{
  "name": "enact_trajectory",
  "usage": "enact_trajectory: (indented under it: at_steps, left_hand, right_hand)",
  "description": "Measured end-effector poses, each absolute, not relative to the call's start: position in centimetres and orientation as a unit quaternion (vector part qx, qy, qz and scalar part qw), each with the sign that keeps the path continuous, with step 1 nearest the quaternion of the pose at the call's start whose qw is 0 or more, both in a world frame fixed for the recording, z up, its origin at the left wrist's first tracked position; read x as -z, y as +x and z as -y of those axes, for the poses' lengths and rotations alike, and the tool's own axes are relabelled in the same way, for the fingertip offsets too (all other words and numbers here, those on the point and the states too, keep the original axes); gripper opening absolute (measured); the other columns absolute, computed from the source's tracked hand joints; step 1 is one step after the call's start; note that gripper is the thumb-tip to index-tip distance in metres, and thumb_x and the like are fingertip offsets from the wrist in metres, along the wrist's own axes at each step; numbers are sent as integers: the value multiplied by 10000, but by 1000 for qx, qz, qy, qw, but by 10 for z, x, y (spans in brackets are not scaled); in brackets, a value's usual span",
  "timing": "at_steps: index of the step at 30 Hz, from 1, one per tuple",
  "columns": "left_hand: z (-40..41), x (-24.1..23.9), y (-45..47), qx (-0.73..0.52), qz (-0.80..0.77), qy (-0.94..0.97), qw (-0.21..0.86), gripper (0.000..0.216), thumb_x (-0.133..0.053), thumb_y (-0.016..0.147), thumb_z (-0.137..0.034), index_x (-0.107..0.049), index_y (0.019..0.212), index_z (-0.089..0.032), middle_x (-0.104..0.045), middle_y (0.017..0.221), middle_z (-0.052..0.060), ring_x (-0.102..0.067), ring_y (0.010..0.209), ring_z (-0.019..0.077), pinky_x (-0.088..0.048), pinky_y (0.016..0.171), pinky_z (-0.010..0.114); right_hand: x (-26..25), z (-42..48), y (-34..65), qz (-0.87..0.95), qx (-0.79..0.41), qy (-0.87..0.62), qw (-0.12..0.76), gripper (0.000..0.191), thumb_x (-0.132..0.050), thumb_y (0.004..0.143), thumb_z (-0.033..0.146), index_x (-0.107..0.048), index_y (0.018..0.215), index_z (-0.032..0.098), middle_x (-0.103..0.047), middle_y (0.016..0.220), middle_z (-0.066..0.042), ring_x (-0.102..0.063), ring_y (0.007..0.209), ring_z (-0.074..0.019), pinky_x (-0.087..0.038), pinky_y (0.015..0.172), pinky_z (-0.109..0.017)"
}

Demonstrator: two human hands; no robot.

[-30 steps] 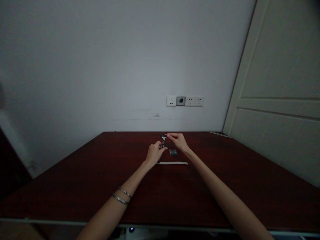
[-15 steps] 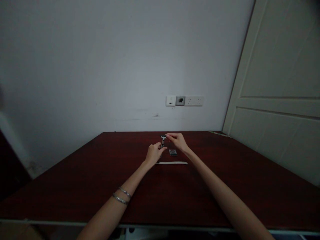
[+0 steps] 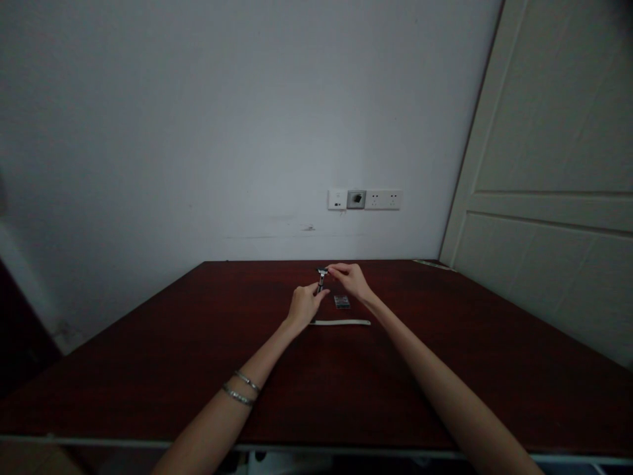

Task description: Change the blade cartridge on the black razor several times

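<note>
A small T-shaped razor (image 3: 321,280), with a silver handle and a dark head, stands upright between my hands. My left hand (image 3: 303,308) is closed round the lower part of its handle. The thumb and fingers of my right hand (image 3: 349,278) pinch together at the right end of the razor's head. Below my right hand lies a small clear-and-dark flat case (image 3: 341,302). Nearer to me, a thin whitish strip (image 3: 342,322) lies crosswise on the table, its left end partly behind my left hand.
The dark red wooden table (image 3: 208,369) reaches back to a pale wall with a row of sockets (image 3: 382,200). A panelled white door (image 3: 554,198) stands on the right. At the table's back right corner lies a thin flat strip (image 3: 434,264).
</note>
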State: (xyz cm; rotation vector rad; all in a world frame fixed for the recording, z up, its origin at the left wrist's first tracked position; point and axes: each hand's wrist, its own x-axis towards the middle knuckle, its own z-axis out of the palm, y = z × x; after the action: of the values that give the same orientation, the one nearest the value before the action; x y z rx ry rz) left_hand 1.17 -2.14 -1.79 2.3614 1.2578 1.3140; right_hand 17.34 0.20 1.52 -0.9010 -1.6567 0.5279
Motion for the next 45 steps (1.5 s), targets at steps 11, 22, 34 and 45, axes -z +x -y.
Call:
enact_trajectory:
  at_steps: [11,22,34,45]
  left_hand:
    - [25,14,15,-403,-461,789,47,276,-503,842,-346,-684,931,-157,-698,774,100,-620,671,197,-373,603,237]
    - [21,15,14,-407,-448,794,51,252,-516,839,-324,-680,968,-183,-700,825,121,-650,756,239,-396,655,258]
    - [12,13,12,-426,-435,781,139,214,-500,821,-292,-663,827,-154,-676,688,54,-635,651,192,-421,610,243]
    - [-33,-9,5,-421,-437,721,334,265,-444,819,-277,-635,780,-97,-694,858,121,-641,783,190,-456,733,281]
  right_hand:
    - [-17,3,174,727,-185,-372,546,287,-548,738,382,-708,742,143,-657,689,-41,-560,659,-168,-417,639,-273]
    - [-17,5,177,749,-149,-373,528,274,-519,773,354,-717,763,164,-663,713,-37,-568,673,-171,-409,641,-268]
    - [-14,3,185,686,-233,-409,555,359,-598,716,409,-710,919,135,-707,812,-73,-612,700,-190,-461,639,-288]
    - [-9,18,164,812,-110,-458,344,277,-557,770,359,-722,755,138,-690,692,-53,-573,610,-135,-370,573,-213]
